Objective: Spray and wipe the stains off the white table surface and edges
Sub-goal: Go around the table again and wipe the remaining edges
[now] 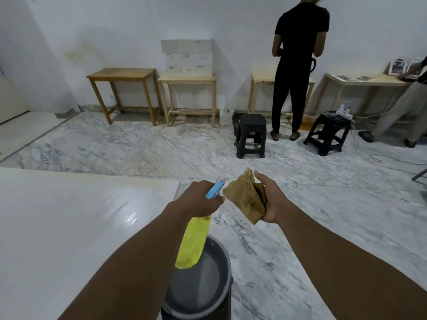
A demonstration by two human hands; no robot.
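Bucket (pixel 208 280) sits under my arms. Left hand (pixel 198 199) grips spray bottle (pixel 194 243), right hand (pixel 272 199) holds cloth (pixel 245 199) (both past the corner). White table (pixel 69 227), left, looks wet; I'd guess wiping remains.

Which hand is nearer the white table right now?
Left. The left hand, gripping the spray bottle, is just right of the white table; the right hand, holding the brown cloth, is farther right over the marble floor.
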